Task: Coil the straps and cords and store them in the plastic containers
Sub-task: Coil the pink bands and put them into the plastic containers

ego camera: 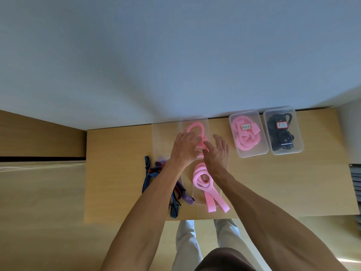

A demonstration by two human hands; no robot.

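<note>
Two lidded containers [248, 132] sit packed at the counter's [283, 182] far right, both hands, left hand [184, 147] and right hand [216, 153], grips spread loose, press a pink cord [196, 130] into a third, while the pink strap [205, 184] and striped straps [156, 178] wait uncoiled nearby.

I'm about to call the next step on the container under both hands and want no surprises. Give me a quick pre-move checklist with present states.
1. Pink strap lies inside the middle container: ok.
2. Left hand and right hand both at that container: ok; whether either has a grip on it: cannot tell.
3. Lid on that container: cannot tell, it is clear and blurred.
4. Near pink strap fully coiled: not ok, two tails stick out toward the table edge.
5. Striped straps stored: not ok, loose on the table.
6. Two labelled containers at right filled: ok.
</note>
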